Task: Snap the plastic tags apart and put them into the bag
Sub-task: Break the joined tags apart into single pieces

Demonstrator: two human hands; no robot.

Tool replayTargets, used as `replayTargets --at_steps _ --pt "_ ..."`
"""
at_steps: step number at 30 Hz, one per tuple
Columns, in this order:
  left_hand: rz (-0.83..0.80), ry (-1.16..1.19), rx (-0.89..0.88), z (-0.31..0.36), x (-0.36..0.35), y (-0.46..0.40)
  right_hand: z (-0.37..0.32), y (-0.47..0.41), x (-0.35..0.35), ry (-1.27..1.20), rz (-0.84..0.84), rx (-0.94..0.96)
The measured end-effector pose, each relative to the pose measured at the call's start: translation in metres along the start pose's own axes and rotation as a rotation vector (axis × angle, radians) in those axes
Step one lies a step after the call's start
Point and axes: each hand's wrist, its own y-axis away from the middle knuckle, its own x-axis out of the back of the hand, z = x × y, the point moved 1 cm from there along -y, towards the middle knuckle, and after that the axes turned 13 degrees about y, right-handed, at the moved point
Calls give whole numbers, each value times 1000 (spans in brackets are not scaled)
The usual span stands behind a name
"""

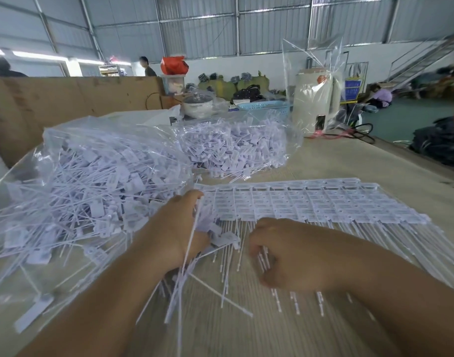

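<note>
The left hand (180,228) grips a bundle of loose plastic tags (187,256), their thin tails fanning toward the near edge of the tabletop (349,161). The right hand (280,256) is curled over the tails of the joined tag sheets (310,202) lying toward the right side. A clear bag (79,181) heaped with separated tags sits at the left edge, touching the left hand.
</note>
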Motion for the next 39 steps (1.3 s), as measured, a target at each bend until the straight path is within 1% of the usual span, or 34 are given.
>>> replayTargets --at_steps 3,5,6,8,10,13,14,15,16,17,19,21,22,24,28,30,35,39 --pt "89 -4 -52 5 -3 1 1 3 5 46 -49 -31" --pt "86 -73 -59 6 1 3 1 4 6 73 -57 -39" --pt "68 -69 -49 7 4 4 0 5 7 83 -53 -42" --pt "28 79 -8 11 12 9 0 6 7 89 -39 -46" --pt "48 277 2 18 18 13 -1 5 7 105 -12 -35" --pt "140 460 -73 30 28 18 -5 0 2 143 77 -30" --pt "130 513 -104 35 29 20 -6 -1 0 142 89 -33" --pt "88 522 -140 38 28 23 -6 -2 -2 138 85 -33" --pt "25 472 -175 41 23 26 -7 -3 -4 131 70 -32" --pt "-46 366 -201 41 15 27 -6 -3 -4 122 55 -31" --pt "-175 90 -252 36 -3 26 -5 -3 -4 106 40 -32" --pt "-227 -114 -288 29 -16 21 -3 -4 -4 100 43 -39" --pt "-217 -148 -291 26 -19 19 -2 -5 -4 96 45 -42" --pt "-176 -146 -299 22 -20 16 -1 -6 -5 77 42 -41" --pt "-146 -115 -310 18 -14 14 1 -8 -6 77 18 -15" --pt "-135 -110 -311 16 -11 13 1 -8 -8 54 51 -3" --pt "-91 -68 -324 21 -4 10 2 -6 -9 50 36 -28" --pt "24 1 -347 22 5 11 3 -2 -8 70 48 -54"
